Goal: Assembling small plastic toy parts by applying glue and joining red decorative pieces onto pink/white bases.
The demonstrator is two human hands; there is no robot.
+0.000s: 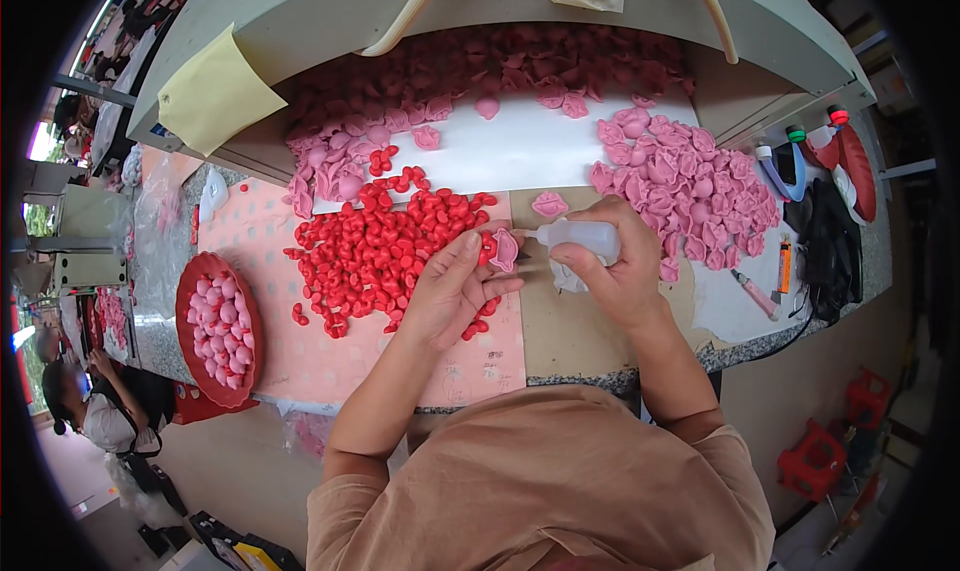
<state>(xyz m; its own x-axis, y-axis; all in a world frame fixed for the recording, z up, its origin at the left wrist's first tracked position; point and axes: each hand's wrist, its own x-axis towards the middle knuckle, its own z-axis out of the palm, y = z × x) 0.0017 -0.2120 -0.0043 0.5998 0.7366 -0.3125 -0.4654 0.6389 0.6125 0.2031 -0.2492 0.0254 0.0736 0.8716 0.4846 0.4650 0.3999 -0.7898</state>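
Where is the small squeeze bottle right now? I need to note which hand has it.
In the head view, the squeeze bottle is in the right hand, centre-right, its nozzle pointing left at the pink piece held by the left hand.

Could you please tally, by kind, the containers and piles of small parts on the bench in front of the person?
Squeeze bottle, in the right hand: 1
Red bowl of pink pieces: 1
Heap of red pieces beside the left hand: 1
Heaps of pink pieces, one at left, one at right: 2
Total: 5
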